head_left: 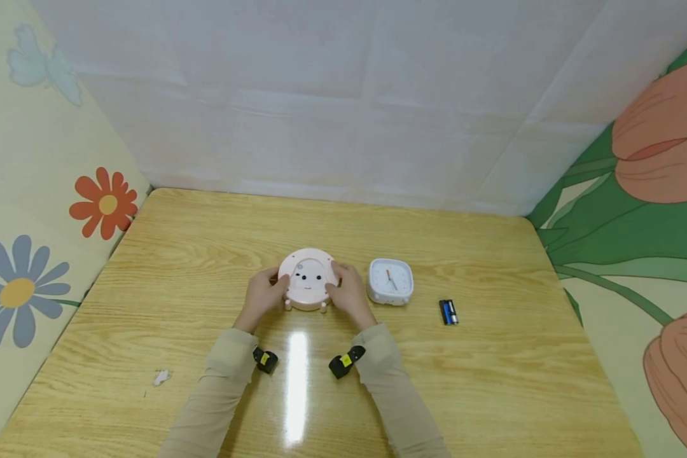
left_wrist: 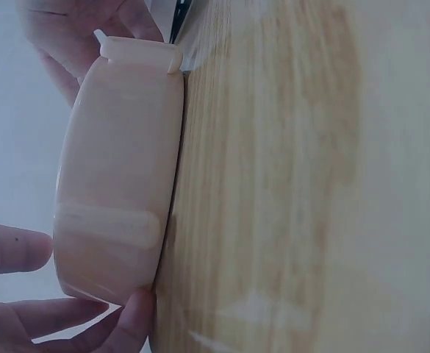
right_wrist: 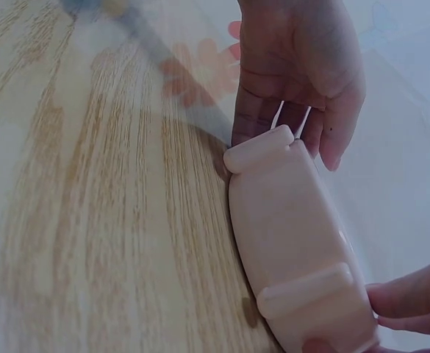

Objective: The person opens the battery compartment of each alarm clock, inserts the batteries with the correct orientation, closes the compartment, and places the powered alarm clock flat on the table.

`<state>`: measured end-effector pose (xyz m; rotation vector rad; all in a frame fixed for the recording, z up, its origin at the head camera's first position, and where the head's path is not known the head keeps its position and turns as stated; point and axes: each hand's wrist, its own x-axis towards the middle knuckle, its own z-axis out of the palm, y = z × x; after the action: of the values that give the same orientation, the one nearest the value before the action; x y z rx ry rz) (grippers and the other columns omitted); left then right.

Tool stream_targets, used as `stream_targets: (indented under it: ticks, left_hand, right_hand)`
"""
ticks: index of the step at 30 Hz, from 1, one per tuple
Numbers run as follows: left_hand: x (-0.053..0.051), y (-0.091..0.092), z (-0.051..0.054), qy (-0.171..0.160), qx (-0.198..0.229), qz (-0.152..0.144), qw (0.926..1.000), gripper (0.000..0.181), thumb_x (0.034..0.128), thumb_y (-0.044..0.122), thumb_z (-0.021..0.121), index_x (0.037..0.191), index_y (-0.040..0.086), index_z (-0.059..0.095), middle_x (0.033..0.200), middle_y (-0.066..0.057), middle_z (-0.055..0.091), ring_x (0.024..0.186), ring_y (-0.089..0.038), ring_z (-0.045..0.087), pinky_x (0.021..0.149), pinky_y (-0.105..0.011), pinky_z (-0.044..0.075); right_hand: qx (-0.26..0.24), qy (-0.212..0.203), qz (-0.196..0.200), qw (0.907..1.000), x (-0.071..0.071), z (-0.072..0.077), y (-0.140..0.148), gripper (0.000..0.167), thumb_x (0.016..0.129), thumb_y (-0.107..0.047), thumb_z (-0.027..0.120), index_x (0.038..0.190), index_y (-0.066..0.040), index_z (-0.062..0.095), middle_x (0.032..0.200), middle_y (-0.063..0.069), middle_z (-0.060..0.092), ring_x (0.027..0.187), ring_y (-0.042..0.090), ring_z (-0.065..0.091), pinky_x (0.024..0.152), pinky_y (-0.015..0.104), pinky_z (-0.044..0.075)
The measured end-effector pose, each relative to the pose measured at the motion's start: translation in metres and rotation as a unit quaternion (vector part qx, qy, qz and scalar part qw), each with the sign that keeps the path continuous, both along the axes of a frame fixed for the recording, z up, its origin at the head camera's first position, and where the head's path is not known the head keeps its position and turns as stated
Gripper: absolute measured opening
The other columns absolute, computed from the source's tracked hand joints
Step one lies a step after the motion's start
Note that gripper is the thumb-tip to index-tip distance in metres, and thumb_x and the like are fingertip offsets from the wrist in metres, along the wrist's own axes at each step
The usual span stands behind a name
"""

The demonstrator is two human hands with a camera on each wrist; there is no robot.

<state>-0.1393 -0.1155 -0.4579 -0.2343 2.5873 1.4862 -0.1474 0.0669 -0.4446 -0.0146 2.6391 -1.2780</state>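
A round pink clock (head_left: 309, 302) lies with its back up on the table, two short feet toward me. Black knobs and a recessed panel show on its back; its face is hidden. My left hand (head_left: 265, 291) grips its left rim, thumb on top and fingers around the side. On the opposite rim my right hand (head_left: 350, 291) holds it the same way. The left wrist view shows the clock's pink side wall (left_wrist: 119, 147) close to the tabletop. In the right wrist view, its feet (right_wrist: 306, 290) stick out from the wall.
Right of my right hand a white square alarm clock (head_left: 390, 281) lies face up. Farther right are a black case (head_left: 443, 313) and batteries, one blue (head_left: 448, 314). A white scrap (head_left: 161, 378) lies at the left front. A white backdrop (head_left: 343, 114) rises behind the wooden table (head_left: 492, 381).
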Motion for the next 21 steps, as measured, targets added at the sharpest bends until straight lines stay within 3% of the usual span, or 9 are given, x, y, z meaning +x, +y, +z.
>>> stream_targets:
  ticks: [8,14,17,21]
  left_hand:
    - [-0.0006,-0.0027,-0.0014,0.009,-0.012,-0.011,0.9998,0.043,0.0884,0.014,0.055,0.125,-0.008,0.048,0.106,-0.022,0.057,0.094,-0.030,0.053,0.080,-0.038,0.046]
    - [-0.0005,-0.0036,0.0006,0.006,-0.007,-0.013,0.9999,0.043,0.0884,0.015,0.056,0.125,-0.007,0.048,0.109,-0.022,0.057,0.098,-0.031,0.053,0.085,-0.040,0.045]
    - [-0.0002,-0.0034,0.0012,-0.002,-0.005,-0.013,0.9999,0.043,0.0886,0.015,0.056,0.125,-0.006,0.049,0.109,-0.021,0.057,0.099,-0.030,0.053,0.085,-0.039,0.045]
    - [0.0000,-0.0035,0.0013,-0.003,-0.007,-0.011,0.9999,0.043,0.0886,0.015,0.056,0.125,-0.006,0.049,0.110,-0.022,0.057,0.099,-0.030,0.053,0.085,-0.040,0.045]
  right_hand:
    - [0.012,-0.004,-0.001,0.9999,0.0009,0.0002,-0.0017,0.051,0.086,-0.011,0.059,0.134,-0.005,0.042,0.135,0.018,0.039,0.124,0.032,0.036,0.103,0.042,0.027]
    - [0.078,0.034,0.020,0.9962,0.0026,-0.0016,-0.0050,0.047,0.087,-0.012,0.058,0.132,-0.007,0.046,0.134,0.019,0.041,0.121,0.034,0.040,0.101,0.044,0.030]
    - [0.126,0.077,0.040,0.9883,0.0053,0.0015,-0.0068,0.045,0.086,-0.014,0.060,0.129,-0.006,0.050,0.131,0.020,0.044,0.119,0.035,0.041,0.100,0.045,0.031]
    - [0.190,0.143,0.067,0.9690,0.0090,0.0069,-0.0094,0.038,0.083,-0.018,0.064,0.119,-0.006,0.059,0.126,0.018,0.050,0.117,0.034,0.041,0.099,0.043,0.031]
